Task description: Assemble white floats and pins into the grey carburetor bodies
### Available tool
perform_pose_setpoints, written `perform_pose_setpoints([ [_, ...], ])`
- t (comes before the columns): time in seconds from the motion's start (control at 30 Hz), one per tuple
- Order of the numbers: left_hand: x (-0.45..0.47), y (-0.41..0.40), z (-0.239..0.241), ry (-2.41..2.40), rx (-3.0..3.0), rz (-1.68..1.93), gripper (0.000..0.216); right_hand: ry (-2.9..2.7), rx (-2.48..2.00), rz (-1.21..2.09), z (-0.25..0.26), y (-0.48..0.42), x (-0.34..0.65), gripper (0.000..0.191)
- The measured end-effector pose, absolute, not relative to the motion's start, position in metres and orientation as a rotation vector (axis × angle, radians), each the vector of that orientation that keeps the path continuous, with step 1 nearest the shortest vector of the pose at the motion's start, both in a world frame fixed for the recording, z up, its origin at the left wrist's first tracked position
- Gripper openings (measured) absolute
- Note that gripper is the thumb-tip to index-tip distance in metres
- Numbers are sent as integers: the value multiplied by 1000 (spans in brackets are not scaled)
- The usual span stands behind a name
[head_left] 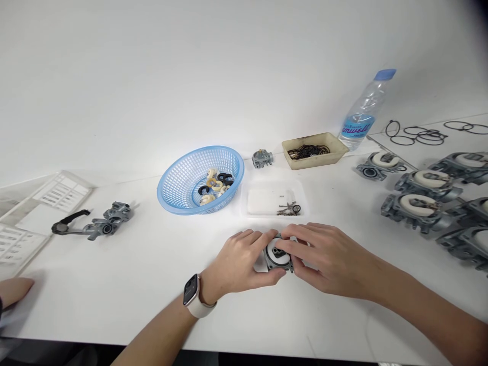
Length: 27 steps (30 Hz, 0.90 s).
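My left hand [241, 260] and my right hand [324, 256] both close round a small grey metal housing [277, 255] with a white insert, resting on the white table [145, 284] near its front edge. The left fingers wrap its left side. The right fingers press on its top and right side. A watch [191, 292] sits on my left wrist. Just behind the hands lies a clear shallow tray [267, 201] with a few small dark parts.
A blue basket [183, 183] holds cream and black rings. A tan tray [331, 152] holds black O-rings beside a water bottle [364, 114]. Several grey housings [419, 206] stand at right, a grey part [102, 223] at left. Another person's hand [13, 291] shows at far left.
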<state>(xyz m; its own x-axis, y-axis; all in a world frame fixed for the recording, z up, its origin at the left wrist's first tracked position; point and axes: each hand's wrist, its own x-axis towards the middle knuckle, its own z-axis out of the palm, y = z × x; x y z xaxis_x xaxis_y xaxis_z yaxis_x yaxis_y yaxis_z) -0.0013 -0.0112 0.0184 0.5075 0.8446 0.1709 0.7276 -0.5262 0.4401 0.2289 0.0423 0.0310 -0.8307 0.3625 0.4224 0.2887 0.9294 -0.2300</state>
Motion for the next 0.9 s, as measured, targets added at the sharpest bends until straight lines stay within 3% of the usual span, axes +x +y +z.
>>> perform_pose_setpoints([
  [0.9, 0, -12, 21, 1328, 2406, 509, 61, -2626, -485, 199, 32, 41, 229, 30],
])
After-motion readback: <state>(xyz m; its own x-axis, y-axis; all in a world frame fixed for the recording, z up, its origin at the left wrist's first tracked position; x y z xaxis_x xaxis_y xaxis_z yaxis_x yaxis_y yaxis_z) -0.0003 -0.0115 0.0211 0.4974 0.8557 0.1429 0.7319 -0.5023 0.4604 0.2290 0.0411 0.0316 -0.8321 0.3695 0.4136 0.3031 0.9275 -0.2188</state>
